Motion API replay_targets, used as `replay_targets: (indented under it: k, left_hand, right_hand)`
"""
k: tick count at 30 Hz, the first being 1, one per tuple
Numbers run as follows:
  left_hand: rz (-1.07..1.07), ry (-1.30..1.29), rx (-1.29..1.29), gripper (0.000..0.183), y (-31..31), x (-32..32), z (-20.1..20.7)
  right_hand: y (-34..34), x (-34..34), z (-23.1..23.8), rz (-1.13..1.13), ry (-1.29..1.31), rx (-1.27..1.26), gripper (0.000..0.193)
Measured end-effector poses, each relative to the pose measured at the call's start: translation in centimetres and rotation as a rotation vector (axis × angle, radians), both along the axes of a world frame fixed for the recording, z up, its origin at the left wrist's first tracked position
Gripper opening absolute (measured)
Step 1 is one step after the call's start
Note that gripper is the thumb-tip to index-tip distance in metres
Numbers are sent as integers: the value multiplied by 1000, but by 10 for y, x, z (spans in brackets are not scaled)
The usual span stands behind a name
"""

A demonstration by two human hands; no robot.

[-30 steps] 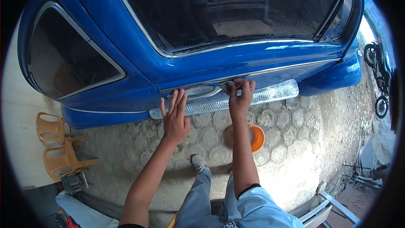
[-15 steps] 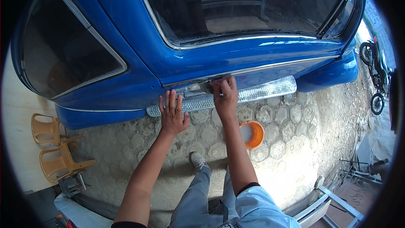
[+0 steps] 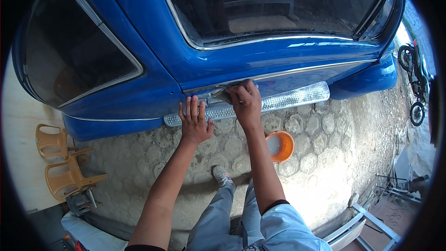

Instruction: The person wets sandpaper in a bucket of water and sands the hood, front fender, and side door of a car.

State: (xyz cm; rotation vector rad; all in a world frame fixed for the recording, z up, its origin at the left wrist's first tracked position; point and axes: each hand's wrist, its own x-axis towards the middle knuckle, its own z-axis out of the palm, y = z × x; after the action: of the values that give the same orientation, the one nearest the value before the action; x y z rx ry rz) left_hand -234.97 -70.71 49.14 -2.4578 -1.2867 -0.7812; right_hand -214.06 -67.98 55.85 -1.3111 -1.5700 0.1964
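Observation:
A blue car door (image 3: 223, 62) with a bright trim strip along its lower part stands in front of me. Against its bottom edge rest the spread fingers of my left hand (image 3: 196, 128), just above the silvery, dimpled running board (image 3: 297, 96). Close beside it on the right, my right hand (image 3: 247, 107) is bent and pinches a thin grey-brown piece (image 3: 224, 96) against the lower door panel below the trim. My fingers cover part of that piece, and its kind cannot be made out. Around it, the panel looks dull and greyish.
An orange bucket (image 3: 280, 146) of cloudy liquid stands on the paved ground (image 3: 306, 158) right of my right forearm. Two tan plastic chairs (image 3: 69, 176) are at the left. A metal frame (image 3: 367, 223) lies at the lower right, and a motorcycle (image 3: 418, 83) stands far right.
My left hand has shifted slightly right along the door's lower edge. My right hand has moved slightly left against the panel, so the hands are closer. The whole view has shifted a little.

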Motion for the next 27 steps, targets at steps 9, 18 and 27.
replay_targets:
  k: [9,18,27]
  left_hand:
    - [16,-66,6,79,2,6,-8]
    - [1,-75,-79,84,-5,1,0]
    - [14,-477,-315,75,-32,-6,45]
  right_hand:
    - [-5,-25,1,-91,103,6,12]
    - [-16,-45,30,-163,185,-34,12]
    - [20,-72,40,138,-199,86,21]
